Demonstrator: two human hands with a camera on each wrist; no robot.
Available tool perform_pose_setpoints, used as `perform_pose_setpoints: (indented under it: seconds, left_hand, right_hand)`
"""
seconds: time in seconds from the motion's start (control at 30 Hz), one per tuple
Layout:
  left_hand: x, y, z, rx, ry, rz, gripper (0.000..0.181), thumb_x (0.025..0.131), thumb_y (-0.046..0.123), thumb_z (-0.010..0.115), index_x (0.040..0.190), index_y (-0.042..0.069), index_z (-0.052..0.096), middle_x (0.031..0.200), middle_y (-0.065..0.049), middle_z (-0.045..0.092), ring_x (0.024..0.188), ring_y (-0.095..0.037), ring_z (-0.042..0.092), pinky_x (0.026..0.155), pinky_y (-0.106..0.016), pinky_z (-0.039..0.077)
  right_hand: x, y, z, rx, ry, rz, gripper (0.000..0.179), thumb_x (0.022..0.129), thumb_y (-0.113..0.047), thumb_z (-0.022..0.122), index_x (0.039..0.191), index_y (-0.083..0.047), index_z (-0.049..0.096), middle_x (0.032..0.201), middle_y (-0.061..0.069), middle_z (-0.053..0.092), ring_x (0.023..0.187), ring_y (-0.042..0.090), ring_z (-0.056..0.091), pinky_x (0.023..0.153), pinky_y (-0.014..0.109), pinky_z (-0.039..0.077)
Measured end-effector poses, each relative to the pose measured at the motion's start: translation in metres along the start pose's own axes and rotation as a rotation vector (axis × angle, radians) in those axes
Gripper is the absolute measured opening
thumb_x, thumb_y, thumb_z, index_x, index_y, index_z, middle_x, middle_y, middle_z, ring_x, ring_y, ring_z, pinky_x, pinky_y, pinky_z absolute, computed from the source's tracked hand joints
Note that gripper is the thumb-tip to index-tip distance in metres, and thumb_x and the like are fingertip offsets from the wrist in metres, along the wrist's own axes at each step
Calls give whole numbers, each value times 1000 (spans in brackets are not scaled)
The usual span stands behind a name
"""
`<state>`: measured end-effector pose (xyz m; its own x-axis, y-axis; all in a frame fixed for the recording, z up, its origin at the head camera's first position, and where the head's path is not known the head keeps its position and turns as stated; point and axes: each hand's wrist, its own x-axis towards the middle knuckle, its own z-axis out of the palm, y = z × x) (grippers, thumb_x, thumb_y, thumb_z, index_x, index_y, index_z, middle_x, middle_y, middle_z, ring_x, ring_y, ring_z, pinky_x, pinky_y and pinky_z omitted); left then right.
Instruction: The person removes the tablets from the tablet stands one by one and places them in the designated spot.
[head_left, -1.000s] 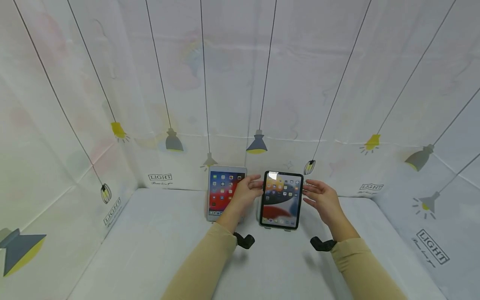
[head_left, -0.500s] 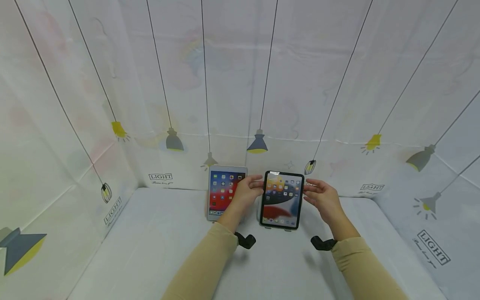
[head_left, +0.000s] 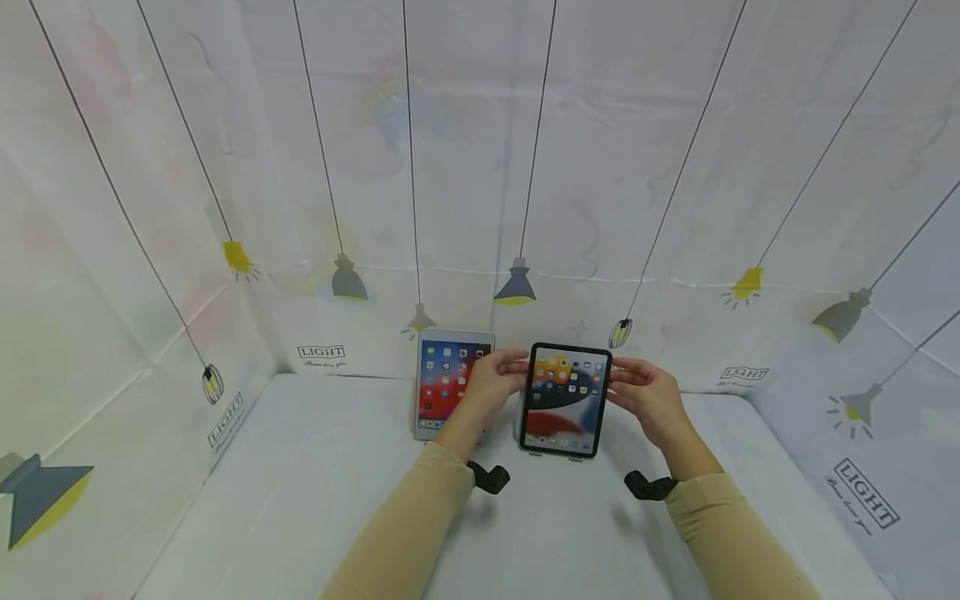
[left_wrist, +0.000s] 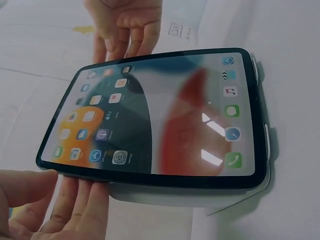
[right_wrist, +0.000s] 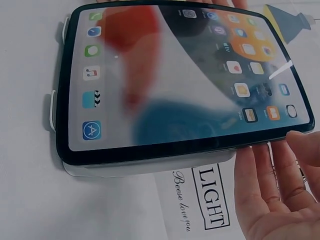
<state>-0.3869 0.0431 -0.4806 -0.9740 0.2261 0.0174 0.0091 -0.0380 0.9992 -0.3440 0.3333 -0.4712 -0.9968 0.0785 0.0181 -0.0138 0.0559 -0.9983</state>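
Glare has left the top of the black-rimmed tablet; we infer a slight re-tilt on its stand. Left hand and right hand pinch its sides. We log it right of the silver tablet, far worktop.

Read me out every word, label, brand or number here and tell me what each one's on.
"LIGHT": framed, printed four times on the backdrop in the head view.
"Beese love you": script beneath "LIGHT" on the backdrop, clearest from the right wrist.
"tv": an app icon on the black tablet.
"Settings", seemingly: beside that tablet's gear icon.
Too blurred to read: other small text there and any on the white tablet.
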Motion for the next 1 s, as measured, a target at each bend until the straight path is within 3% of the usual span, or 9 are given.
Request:
perform_pose_setpoints:
  seconds: [0.37, 0.73, 1.0]
  left_hand:
    - [-2, 2, 3, -61, 9, -8, 30, 104, 4, 68, 129, 17, 76, 122, -12, 75, 111, -26, 74, 103, -48, 64]
    - [-1, 1, 9, -100, 57, -11, 26, 96, 6, 79, 120, 15, 82, 115, -10, 76, 101, -21, 77, 96, -49, 66]
    - [-6, 8, 9, -99, 67, -33, 24, 95, 4, 80, 116, 13, 83, 109, -8, 76, 97, -20, 77, 93, -48, 67]
  right_hand:
    - [1, 4, 1, -33, 11, 13, 49, 104, 0, 65, 151, 2, 53, 113, -5, 69, 103, 6, 73, 94, 32, 67]
    - [-4, 0, 2, -41, 29, -45, 33, 99, -3, 75, 130, 4, 67, 105, -8, 71, 99, 6, 73, 89, 31, 68]
    - [-6, -2, 2, -10, 40, -18, 25, 97, 0, 78, 121, -5, 75, 99, -8, 70, 96, 7, 75, 87, 33, 68]
